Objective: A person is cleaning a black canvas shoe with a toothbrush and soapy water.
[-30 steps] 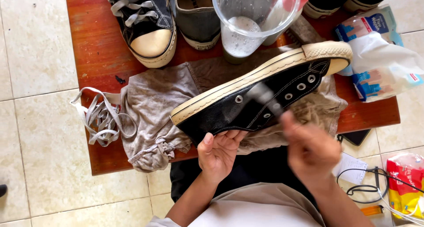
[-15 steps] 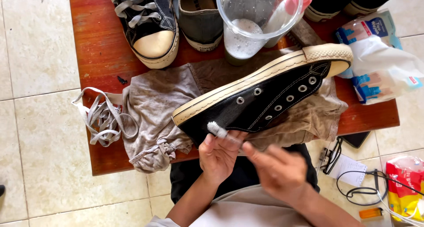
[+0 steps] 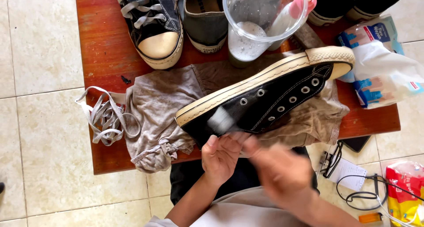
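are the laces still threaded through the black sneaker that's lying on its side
No: the black sneaker shows bare metal eyelets, and a loose bundle of pale laces lies apart at the left edge of the red table.

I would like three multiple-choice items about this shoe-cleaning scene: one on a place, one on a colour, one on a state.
1. Where do the loose laces lie?
A. left edge of the wooden table
B. inside the jug
C. on the floor tiles

2. What colour is the canvas of the sneaker at the left hand?
A. red
B. black
C. white

3. What is the state of that sneaker?
A. laced
B. unlaced, on its side
C. upright, tied

Key: 1 A, the laces lie on wood beside the grey cloth; 2 B, black canvas, pale sole; 3 B, empty eyelets show.
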